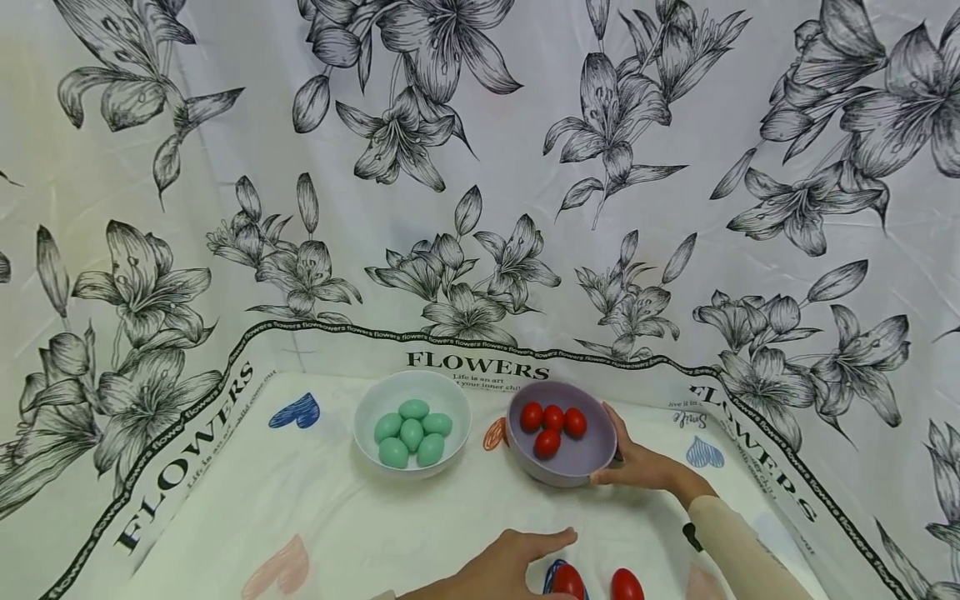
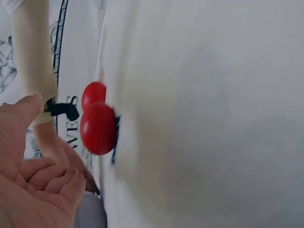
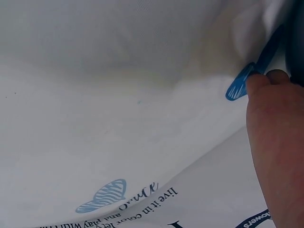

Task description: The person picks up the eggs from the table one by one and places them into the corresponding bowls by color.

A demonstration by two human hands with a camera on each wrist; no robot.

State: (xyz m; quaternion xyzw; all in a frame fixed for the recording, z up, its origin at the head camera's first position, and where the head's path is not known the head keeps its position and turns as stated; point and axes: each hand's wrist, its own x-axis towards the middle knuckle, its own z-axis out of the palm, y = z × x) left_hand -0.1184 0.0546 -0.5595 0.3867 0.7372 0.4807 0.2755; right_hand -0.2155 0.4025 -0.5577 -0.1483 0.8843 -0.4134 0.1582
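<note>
My right hand (image 1: 637,462) holds the side of a purple bowl (image 1: 555,477), thumb low at the front and fingers round the right wall. Inside that bowl lie several red eggs (image 1: 547,443). In front of the bowl, my left hand (image 1: 498,571) reaches over the cloth with its index finger extended. One red egg (image 1: 567,581) is close by its fingers, on a dark blue print; another red egg (image 1: 627,586) lies to the right. The left wrist view shows the left palm (image 2: 28,190) with loosely bent fingers and nothing in them, apart from the nearer egg (image 2: 98,128).
A white bowl (image 1: 367,454) with several green eggs (image 1: 411,435) stands left of the purple bowl. Everything rests on a white printed cloth (image 1: 315,492), which rises at the back as a flower-patterned sheet (image 1: 510,167). A dark strap (image 2: 64,110) hangs near the right sleeve cuff.
</note>
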